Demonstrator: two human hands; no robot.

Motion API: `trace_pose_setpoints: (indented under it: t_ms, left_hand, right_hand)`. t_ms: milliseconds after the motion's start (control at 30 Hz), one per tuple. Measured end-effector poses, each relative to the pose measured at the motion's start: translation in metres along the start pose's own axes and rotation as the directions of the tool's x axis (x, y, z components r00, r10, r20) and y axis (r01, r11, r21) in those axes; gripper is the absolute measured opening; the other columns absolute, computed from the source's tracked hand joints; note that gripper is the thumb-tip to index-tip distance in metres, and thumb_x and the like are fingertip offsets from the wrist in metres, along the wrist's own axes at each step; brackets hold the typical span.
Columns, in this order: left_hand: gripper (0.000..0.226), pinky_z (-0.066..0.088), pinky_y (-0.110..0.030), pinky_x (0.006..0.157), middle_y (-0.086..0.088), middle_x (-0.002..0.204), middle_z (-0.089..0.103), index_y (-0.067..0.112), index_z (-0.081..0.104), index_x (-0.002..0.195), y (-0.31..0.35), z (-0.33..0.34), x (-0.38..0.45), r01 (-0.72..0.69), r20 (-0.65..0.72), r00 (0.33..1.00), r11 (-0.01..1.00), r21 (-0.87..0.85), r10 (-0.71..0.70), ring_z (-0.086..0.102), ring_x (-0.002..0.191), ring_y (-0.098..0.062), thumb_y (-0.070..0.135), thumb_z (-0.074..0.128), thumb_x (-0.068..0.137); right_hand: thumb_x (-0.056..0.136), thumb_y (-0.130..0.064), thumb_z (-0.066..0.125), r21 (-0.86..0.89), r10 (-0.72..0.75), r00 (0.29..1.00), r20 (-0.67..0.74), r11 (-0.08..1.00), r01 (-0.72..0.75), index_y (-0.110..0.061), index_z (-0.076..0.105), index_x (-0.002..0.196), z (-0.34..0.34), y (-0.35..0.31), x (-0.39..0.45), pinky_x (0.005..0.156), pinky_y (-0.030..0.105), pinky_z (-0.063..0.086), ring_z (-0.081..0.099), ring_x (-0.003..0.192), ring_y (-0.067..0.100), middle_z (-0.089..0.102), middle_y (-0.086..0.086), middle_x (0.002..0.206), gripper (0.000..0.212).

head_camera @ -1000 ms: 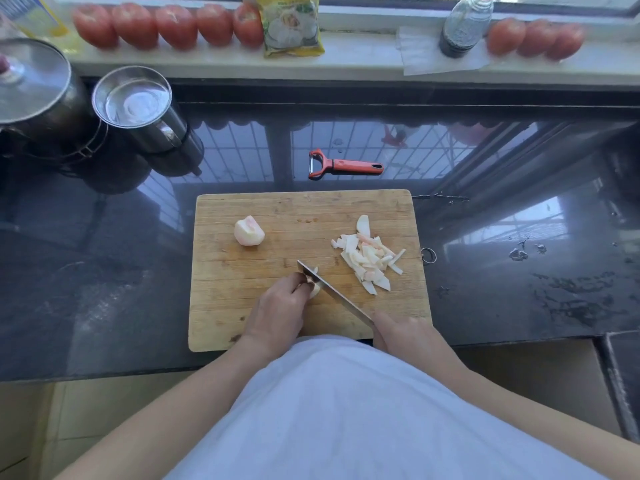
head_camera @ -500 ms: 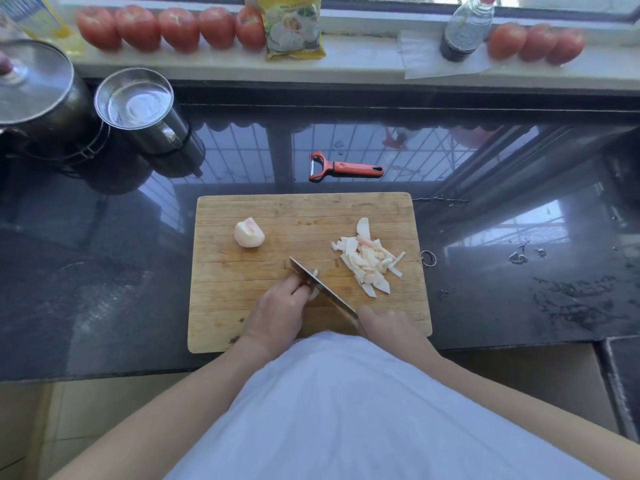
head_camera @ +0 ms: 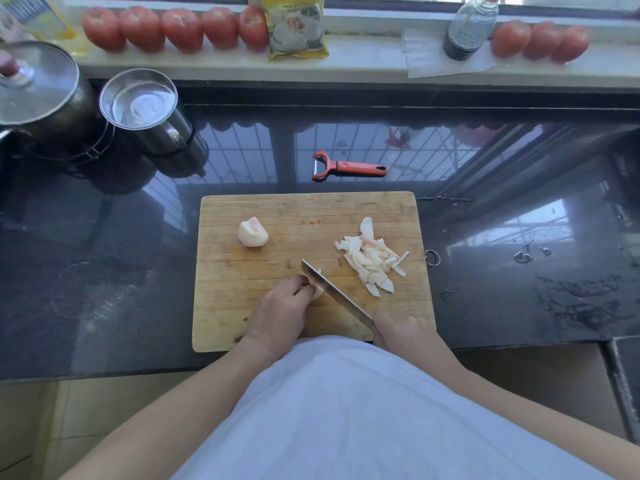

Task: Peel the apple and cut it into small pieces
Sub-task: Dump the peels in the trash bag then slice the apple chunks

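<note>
Fingertips are your main worry: your left hand (head_camera: 277, 315) curls over a small apple piece (head_camera: 317, 292) near the front middle of the board (head_camera: 242, 271), pinning it, and the knife (head_camera: 334, 293) lies right against those curled fingers, its tip just past them. The piece is small and mostly hidden under your hand, so I judge there is little left to grip; if it rolls or skids on the wet wood as the blade bites, the edge could slide toward a knuckle. Your right hand (head_camera: 401, 332) is closed round the handle at the front edge of the board, partly hidden by your shirt, so how firm that grip is cannot be told. A larger peeled chunk (head_camera: 252, 232) waits uncut on the board's far left, well apart from the blade, and the cut pile (head_camera: 372, 259) sits on the far right, near the edge; a sideways sweep of the knife could push bits onto the table (head_camera: 104, 289). Beyond the board lies a red peeler (head_camera: 348, 167), and farther off to the far left stand a steel cup (head_camera: 145, 109) and a lidded pot (head_camera: 38, 91); neither blocks your cutting. Tomatoes (head_camera: 180, 27), a packet (head_camera: 296, 26) and a bottle (head_camera: 469, 27) line the sill behind.
</note>
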State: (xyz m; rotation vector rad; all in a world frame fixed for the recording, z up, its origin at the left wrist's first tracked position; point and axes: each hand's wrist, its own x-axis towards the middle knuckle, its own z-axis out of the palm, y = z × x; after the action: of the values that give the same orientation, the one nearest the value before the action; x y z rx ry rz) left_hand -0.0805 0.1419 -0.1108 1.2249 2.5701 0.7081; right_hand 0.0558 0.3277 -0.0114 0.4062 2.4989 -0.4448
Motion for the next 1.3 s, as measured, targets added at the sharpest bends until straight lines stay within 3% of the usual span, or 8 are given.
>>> trace_pose_setpoints:
  t_ms: [233,400,600,667,800,933,1067,1300]
  left_hand:
    - [0.025,0.048,-0.036,0.051,-0.003,0.1,0.064,0.009,0.069,0.096,0.001,-0.002,0.001,0.01,0.009,1.0,1.0,0.014,-0.01,0.059,0.077,-0.027,-0.006,0.078,0.078]
    - [0.029,0.05,-0.037,0.053,-0.002,0.104,0.065,0.011,0.069,0.099,0.002,-0.002,0.0,0.014,0.018,1.0,1.0,0.011,-0.014,0.062,0.081,-0.028,-0.007,0.076,0.078]
    - [0.028,0.049,-0.036,0.052,-0.004,0.101,0.066,0.009,0.069,0.096,0.002,-0.004,0.001,0.008,0.017,1.0,1.0,0.012,-0.008,0.062,0.08,-0.027,-0.009,0.074,0.076]
    - [0.027,0.051,-0.039,0.052,-0.004,0.099,0.064,0.008,0.068,0.093,0.001,-0.002,0.0,0.011,0.017,1.0,1.0,0.012,-0.011,0.062,0.08,-0.029,-0.011,0.071,0.075]
    - [0.022,0.053,-0.045,0.054,-0.003,0.102,0.062,0.01,0.065,0.091,0.0,0.0,0.0,0.014,0.035,0.999,0.999,0.033,-0.015,0.06,0.079,-0.03,-0.009,0.068,0.079]
    - [0.024,0.055,-0.041,0.051,-0.005,0.104,0.067,0.007,0.072,0.094,0.002,-0.003,-0.001,-0.029,0.021,0.999,0.998,0.052,0.028,0.065,0.081,-0.03,-0.007,0.075,0.075]
    - [0.03,0.055,-0.038,0.05,-0.005,0.104,0.07,0.006,0.074,0.095,0.004,-0.004,-0.001,-0.024,-0.009,1.0,0.998,0.066,0.024,0.068,0.082,-0.029,-0.009,0.079,0.07]
    - [0.032,0.053,-0.037,0.049,-0.004,0.1,0.071,0.006,0.073,0.091,0.005,-0.006,0.0,-0.019,-0.022,1.0,0.998,0.068,0.021,0.068,0.079,-0.028,-0.013,0.078,0.067]
  right_hand:
    - [0.095,-0.016,0.04,0.01,-0.018,1.0,-0.025,1.0,0.019,-0.017,0.034,0.082,-0.006,0.001,-0.009,0.057,0.036,0.031,0.046,0.063,0.033,0.061,0.005,0.076,0.014]
    - [0.098,-0.019,0.039,-0.012,-0.001,0.999,0.037,1.0,0.002,-0.018,0.035,0.087,-0.007,-0.002,-0.004,0.059,0.036,0.032,0.054,0.071,0.034,0.063,0.004,0.083,0.012]
    - [0.097,-0.019,0.039,0.008,0.01,0.996,0.091,1.0,-0.01,-0.015,0.036,0.086,-0.011,-0.005,0.0,0.061,0.037,0.036,0.054,0.074,0.034,0.053,0.004,0.075,0.012]
    - [0.098,-0.023,0.039,0.017,0.018,0.991,0.134,1.0,-0.02,-0.014,0.037,0.089,-0.013,-0.012,0.008,0.063,0.037,0.039,0.055,0.077,0.034,0.052,0.005,0.076,0.013]
    - [0.1,-0.029,0.038,0.029,0.017,0.996,0.089,0.999,-0.02,-0.014,0.039,0.093,-0.011,-0.024,0.028,0.064,0.04,0.044,0.06,0.083,0.037,0.062,0.013,0.086,0.017]
    - [0.093,-0.048,0.03,0.107,0.029,0.999,0.039,0.994,-0.033,-0.015,0.038,0.09,-0.015,-0.022,0.016,0.067,0.039,0.045,0.057,0.079,0.036,0.052,0.005,0.073,0.035]
    - [0.099,-0.025,0.04,0.049,0.025,1.0,0.018,0.998,-0.025,-0.013,0.04,0.091,-0.012,-0.011,-0.001,0.06,0.036,0.03,0.048,0.073,0.034,0.036,-0.002,0.065,0.014]
    - [0.096,-0.022,0.041,-0.004,-0.02,0.998,0.051,1.0,0.02,-0.014,0.037,0.088,-0.013,-0.011,-0.004,0.06,0.037,0.035,0.051,0.071,0.034,0.035,-0.004,0.062,0.012]
